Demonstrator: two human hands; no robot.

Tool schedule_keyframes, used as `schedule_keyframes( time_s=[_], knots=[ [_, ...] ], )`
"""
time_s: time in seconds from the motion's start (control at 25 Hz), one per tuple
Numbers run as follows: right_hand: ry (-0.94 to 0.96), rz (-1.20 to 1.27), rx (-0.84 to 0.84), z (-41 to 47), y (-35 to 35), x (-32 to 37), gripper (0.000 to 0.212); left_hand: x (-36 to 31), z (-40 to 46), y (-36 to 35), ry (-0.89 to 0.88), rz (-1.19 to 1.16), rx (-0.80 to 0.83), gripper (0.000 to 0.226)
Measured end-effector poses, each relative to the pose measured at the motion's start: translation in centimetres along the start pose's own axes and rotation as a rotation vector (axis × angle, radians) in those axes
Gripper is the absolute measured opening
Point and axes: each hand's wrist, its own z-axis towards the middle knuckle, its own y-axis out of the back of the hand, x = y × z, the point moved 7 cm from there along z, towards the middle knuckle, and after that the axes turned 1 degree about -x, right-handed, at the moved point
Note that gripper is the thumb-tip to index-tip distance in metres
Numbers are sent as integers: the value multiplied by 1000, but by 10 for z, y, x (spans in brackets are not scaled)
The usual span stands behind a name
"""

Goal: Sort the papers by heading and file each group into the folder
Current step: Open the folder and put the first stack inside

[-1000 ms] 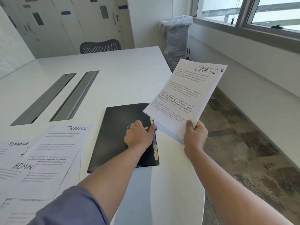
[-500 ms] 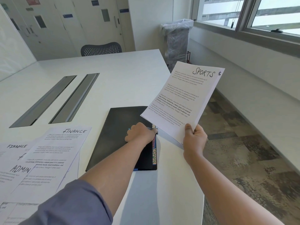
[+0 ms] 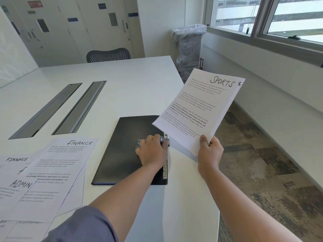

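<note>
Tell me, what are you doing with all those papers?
A person is sorting papers by their headings. The right hand holds up a small stack headed SPORTS by its bottom corner. The left hand rests on a closed black folder on the white table, its fingers at the edge where colored tabs stick out. More sheets headed FINANCE and ADMIN lie spread on the table to the left, not yet filed.

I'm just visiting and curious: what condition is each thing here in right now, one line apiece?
Folder: closed, flat on the table, coloured tabs at its right edge.
Sports papers: held up off the table, tilted.
Right hand: grips the Sports papers' lower corner.
Left hand: on the folder's right edge, fingers curled at the tabs.
Finance papers: loose, overlapping on the table.
Admin paper: partly covered.
</note>
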Motion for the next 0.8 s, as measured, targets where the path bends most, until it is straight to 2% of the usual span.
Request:
schedule_keyframes(
  time_s=[0.12, 0.24, 0.32, 0.44, 0.64, 0.8],
  knots=[
    [-9, 17, -2, -1, 1, 2, 19, -7, -2, 3, -146, -253, -8, 18],
    [-10, 20, 11, -2, 1, 3, 20, -16, -6, -4, -251, -191, 137, 35],
    [-7, 24, 10, -1, 1, 2, 21, -17, -8, -14, -257, -43, 278, 43],
    [-7, 30, 25, -1, -1, 1, 21, -19, -12, -20, -255, 88, 370, 46],
    [-48, 16, 58, -5, -11, -1, 21, -24, -23, -24, -142, 115, 373, 51],
    [-198, 49, 138, -11, -34, -13, 26, -25, -26, -22, -109, 111, 341, 57]
  ],
)
